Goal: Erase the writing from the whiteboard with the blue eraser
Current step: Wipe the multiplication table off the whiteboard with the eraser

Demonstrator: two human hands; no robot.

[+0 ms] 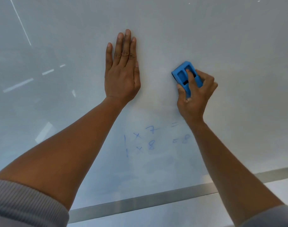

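Observation:
The whiteboard fills almost the whole view. My right hand grips the blue eraser and presses it flat against the board right of centre. My left hand lies flat on the board with its fingers straight and close together, to the left of the eraser. Below both hands, between my forearms, is faint blue writing: two lines of sums reading "1 x 7 =" and "1 x 8 = 8". The end of the upper line is hidden behind my right wrist.
The board's metal bottom frame runs across the lower part of the view. Bright light reflections streak the left side of the board. Grey sleeve cuffs cover both of my upper forearms.

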